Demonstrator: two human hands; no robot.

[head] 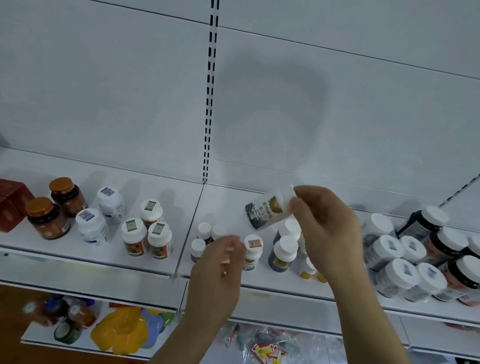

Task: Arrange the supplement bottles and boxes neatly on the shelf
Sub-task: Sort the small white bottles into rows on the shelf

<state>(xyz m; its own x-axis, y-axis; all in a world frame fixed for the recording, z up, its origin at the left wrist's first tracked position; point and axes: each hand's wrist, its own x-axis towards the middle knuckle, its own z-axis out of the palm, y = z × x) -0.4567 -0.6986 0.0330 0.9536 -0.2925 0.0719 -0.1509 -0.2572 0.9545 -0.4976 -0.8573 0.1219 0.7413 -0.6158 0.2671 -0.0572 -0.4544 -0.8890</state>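
— Where's the white plastic bottle with the dark label [268, 210]?
— Tilted above the white metal shelf [86, 253], right hand [325, 227] fingers clamped on its cap.
— The left hand [218, 268]?
— Loosely curled, holding nothing.

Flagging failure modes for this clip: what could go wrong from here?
1. The right hand holds the white bottle tilted, gripping only near its cap; it might slip onto the bottles below.
2. The blue bottles and small bottles stand close together under both hands, so setting it down could topple one.
3. The left hand is blurred beside a white-capped bottle and may bump it.
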